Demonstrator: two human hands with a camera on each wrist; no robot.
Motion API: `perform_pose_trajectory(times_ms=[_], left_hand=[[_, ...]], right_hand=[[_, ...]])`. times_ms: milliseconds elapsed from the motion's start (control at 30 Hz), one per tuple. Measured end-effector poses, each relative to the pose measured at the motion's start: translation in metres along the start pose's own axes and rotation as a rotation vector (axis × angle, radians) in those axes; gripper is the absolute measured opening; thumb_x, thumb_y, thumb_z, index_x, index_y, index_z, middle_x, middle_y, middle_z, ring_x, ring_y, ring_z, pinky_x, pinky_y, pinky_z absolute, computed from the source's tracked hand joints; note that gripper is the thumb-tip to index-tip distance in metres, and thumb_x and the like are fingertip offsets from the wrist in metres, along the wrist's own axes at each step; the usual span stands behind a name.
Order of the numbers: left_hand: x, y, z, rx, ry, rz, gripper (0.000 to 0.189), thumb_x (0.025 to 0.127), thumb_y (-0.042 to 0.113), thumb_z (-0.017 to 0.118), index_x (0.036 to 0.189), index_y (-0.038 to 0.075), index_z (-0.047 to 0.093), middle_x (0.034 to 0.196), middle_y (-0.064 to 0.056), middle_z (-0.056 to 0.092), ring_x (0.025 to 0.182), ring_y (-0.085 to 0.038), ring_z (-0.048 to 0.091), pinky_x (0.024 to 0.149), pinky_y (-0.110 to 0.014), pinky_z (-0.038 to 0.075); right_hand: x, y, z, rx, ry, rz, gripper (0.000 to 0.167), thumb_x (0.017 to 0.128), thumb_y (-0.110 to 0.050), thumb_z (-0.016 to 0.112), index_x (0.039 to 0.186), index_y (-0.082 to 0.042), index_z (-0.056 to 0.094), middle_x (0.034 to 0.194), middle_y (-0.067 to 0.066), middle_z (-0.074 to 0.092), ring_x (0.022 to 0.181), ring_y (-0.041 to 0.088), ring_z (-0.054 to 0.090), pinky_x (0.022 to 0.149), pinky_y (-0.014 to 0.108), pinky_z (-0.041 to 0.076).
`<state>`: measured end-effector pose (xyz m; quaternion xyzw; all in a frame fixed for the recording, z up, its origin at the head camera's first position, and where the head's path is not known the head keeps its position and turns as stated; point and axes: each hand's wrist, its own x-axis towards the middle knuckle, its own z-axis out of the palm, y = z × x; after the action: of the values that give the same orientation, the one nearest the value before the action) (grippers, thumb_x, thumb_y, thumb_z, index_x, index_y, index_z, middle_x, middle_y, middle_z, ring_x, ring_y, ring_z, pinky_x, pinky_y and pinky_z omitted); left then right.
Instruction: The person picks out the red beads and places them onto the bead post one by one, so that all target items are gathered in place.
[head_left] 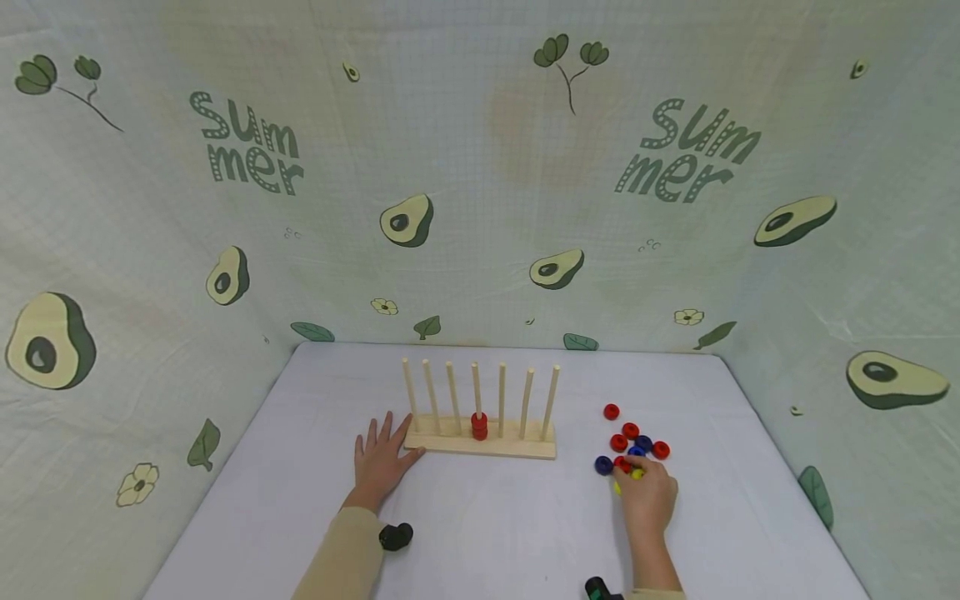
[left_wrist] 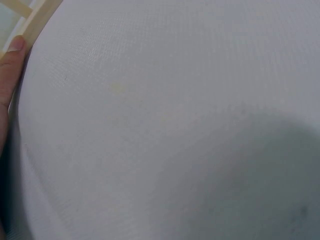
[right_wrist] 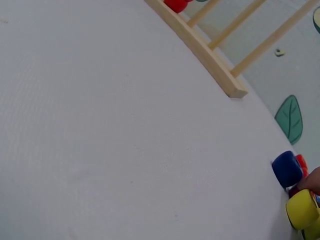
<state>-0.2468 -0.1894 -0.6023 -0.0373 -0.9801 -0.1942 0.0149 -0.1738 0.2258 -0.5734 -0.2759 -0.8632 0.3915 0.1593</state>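
A wooden peg rack (head_left: pixel 480 447) with several upright dowels stands on the white table. Two red beads (head_left: pixel 479 427) are stacked on its middle dowel. My left hand (head_left: pixel 381 462) lies spread on the table at the rack's left end, its thumb (left_wrist: pixel 15 50) touching the base. To the right, my right hand (head_left: pixel 649 493) reaches into a loose group of beads, thumb and forefinger pinching a red bead (head_left: pixel 622 463). Close around those fingertips are a dark blue bead (head_left: pixel 603 466), a brighter blue bead (head_left: pixel 637 451) and yellow beads (right_wrist: pixel 302 210), partly hidden by the hand.
Further red beads (head_left: pixel 612 412) lie behind the right hand, with one red bead (head_left: pixel 661 450) and another dark blue bead (head_left: pixel 643 443) just beyond it. A cloth printed with avocados (head_left: pixel 557 269) hangs along the table's back and sides.
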Motion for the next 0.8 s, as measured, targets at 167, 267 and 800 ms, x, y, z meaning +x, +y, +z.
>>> perform_pose_trajectory(times_ms=[167,267,800], left_hand=[[0.0,-0.001,0.001,-0.006,0.004,0.004,0.077,0.09,0.06,0.057,0.152,0.02,0.036,0.158,-0.021,0.02,0.144,-0.048,0.007,0.11,-0.067,0.002],[-0.001,0.0,-0.001,-0.003,0.005,0.003,0.078,0.089,0.062,0.056,0.152,0.02,0.037,0.158,-0.021,0.021,0.144,-0.048,0.008,0.11,-0.066,0.002],[-0.003,0.006,-0.006,0.002,-0.019,-0.021,0.077,0.09,0.058,0.057,0.153,0.019,0.035,0.159,-0.02,0.018,0.144,-0.046,0.006,0.111,-0.065,0.001]], right_hand=[[0.0,0.0,0.001,0.003,0.006,0.007,0.027,0.087,-0.007,0.071,0.11,0.006,0.067,0.111,0.026,0.057,0.101,0.042,0.041,0.076,0.049,0.043],[0.0,-0.001,0.0,0.001,0.006,0.009,0.027,0.087,-0.007,0.071,0.111,0.006,0.067,0.111,0.026,0.058,0.101,0.042,0.041,0.076,0.049,0.043],[0.0,-0.006,-0.006,0.01,-0.017,-0.022,0.028,0.087,-0.007,0.071,0.111,0.007,0.067,0.112,0.028,0.06,0.103,0.045,0.046,0.083,0.053,0.045]])
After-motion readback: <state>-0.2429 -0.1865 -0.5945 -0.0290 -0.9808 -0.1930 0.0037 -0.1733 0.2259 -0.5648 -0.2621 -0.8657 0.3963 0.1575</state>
